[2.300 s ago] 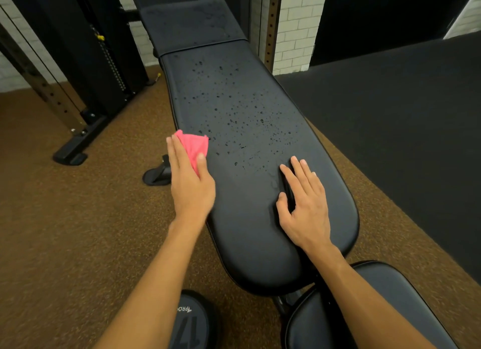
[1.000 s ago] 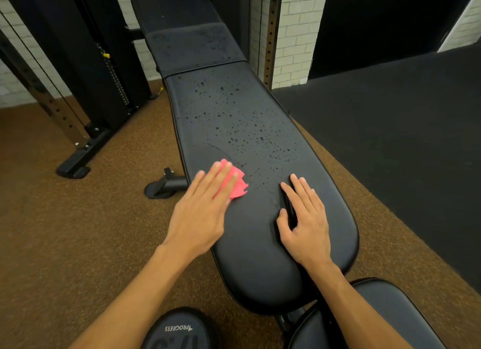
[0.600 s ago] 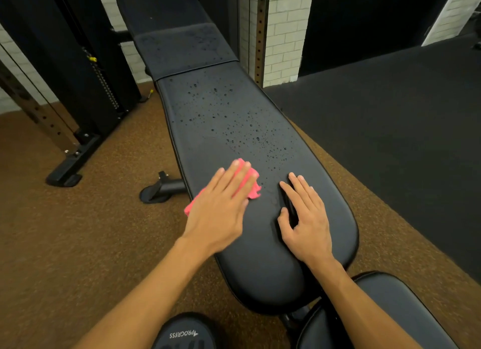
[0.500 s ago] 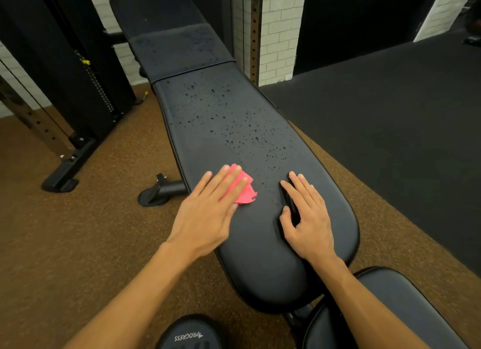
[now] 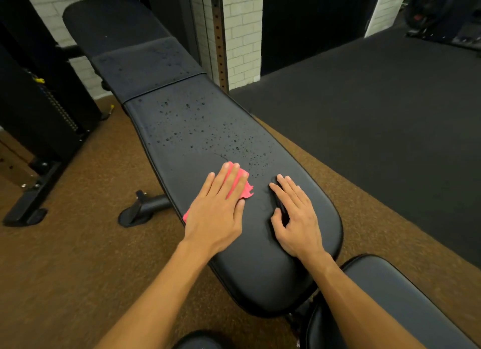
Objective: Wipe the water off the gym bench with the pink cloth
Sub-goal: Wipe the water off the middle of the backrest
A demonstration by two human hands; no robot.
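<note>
The black padded gym bench (image 5: 197, 130) runs from the near centre up to the far left. Water droplets (image 5: 208, 132) speckle its middle part, while the near end looks dry. My left hand (image 5: 217, 208) lies flat on the pink cloth (image 5: 246, 190), pressing it onto the pad near the bench's left edge; cloth shows past my fingertips and by my wrist. My right hand (image 5: 296, 213) rests flat on the pad to the right, fingers apart, holding nothing.
A second black pad (image 5: 390, 302) sits at the lower right. A bench foot (image 5: 143, 209) stands on the brown floor at left, with a black rack base (image 5: 28, 200) further left. A dark mat (image 5: 377, 119) covers the floor at right. A round dark weight (image 5: 200, 341) pokes in at the bottom.
My left hand has slid the pink cloth from the bench's left edge onto the pad and rubbed it back and forth there. My right hand has stayed planted in the same spot.
</note>
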